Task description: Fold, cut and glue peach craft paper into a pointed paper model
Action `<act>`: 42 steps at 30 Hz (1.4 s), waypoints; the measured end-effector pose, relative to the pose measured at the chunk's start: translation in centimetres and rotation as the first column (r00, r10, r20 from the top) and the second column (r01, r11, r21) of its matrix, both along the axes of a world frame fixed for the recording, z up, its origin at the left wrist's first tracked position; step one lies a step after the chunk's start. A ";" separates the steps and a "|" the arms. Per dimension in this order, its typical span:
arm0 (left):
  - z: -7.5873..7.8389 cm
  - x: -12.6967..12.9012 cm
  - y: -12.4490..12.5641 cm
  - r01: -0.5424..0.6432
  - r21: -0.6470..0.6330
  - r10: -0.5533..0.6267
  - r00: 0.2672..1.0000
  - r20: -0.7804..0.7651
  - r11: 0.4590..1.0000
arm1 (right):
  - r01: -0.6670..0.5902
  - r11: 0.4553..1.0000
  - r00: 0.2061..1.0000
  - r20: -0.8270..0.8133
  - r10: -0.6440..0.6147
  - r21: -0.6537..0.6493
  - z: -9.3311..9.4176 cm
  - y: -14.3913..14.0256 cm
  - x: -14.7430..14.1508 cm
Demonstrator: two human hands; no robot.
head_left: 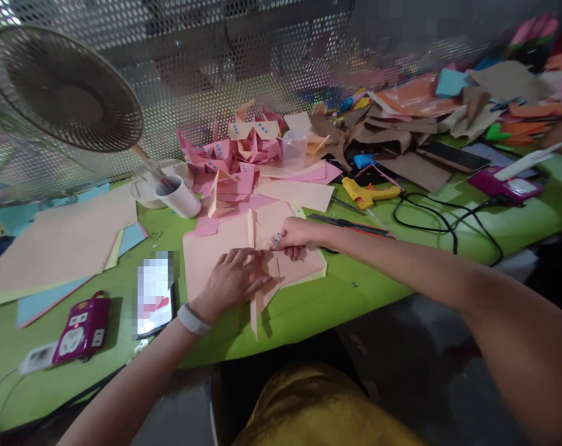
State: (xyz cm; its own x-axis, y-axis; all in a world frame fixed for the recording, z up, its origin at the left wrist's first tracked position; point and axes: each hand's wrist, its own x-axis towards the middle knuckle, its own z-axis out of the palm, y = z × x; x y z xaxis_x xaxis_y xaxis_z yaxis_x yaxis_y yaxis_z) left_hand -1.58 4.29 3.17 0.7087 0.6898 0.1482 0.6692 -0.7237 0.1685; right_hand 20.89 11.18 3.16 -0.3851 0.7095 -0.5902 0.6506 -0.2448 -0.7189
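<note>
A folded piece of peach paper [263, 300] lies on a stack of peach sheets [199, 260], its narrow end pointing at the table's front edge. My left hand [232, 279], with a white band at the wrist, rests flat on the fold, fingers stretched out. Just right of it, my right hand [294, 238] is closed with curled fingers and presses down on the paper. Small blue dots show beside its thumb; what its fingertips grip is hidden. Behind the hands, a narrow paper flap [251, 228] stands up.
Folded pink and peach shapes [234, 145] are heaped at the back. A white cup [177, 197], a fan [64, 90] and a lit phone [155, 294] are at left. To the right lie a cutter knife [350, 224], a yellow glue gun [370, 193] and black cables [429, 210].
</note>
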 end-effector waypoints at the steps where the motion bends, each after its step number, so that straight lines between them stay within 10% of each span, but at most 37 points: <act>1: 0.5 0.0 0.4 -0.015 -0.052 0.018 0.998 0.057 0.999 | 0.001 1.000 1.000 -0.005 -0.001 -0.008 -0.1 0.1 0.0; 4: 2.1 0.4 2.3 -0.196 -0.240 0.256 0.933 0.252 0.951 | 0.011 1.000 1.000 -0.020 -0.011 -0.022 -0.2 0.2 0.0; 8: 3.6 1.8 4.7 -0.381 -0.687 0.498 0.867 -0.032 0.619 | -0.004 1.000 1.000 -0.010 0.004 -0.020 -0.2 0.2 0.0; 11: 3.7 2.9 5.6 -0.388 -0.768 0.456 0.878 -0.142 0.508 | -0.018 1.000 1.000 0.015 0.018 0.007 0.0 0.2 -0.1; 24: 3.3 3.6 6.4 -0.462 -0.786 0.503 0.834 -0.227 0.410 | -0.041 0.997 0.999 -0.004 0.042 0.067 -0.8 0.4 0.2; 42: 4.9 3.0 6.2 -0.470 -0.733 0.399 0.870 -0.290 0.492 | -0.055 0.992 0.998 -0.008 0.056 0.114 -0.5 -0.2 0.4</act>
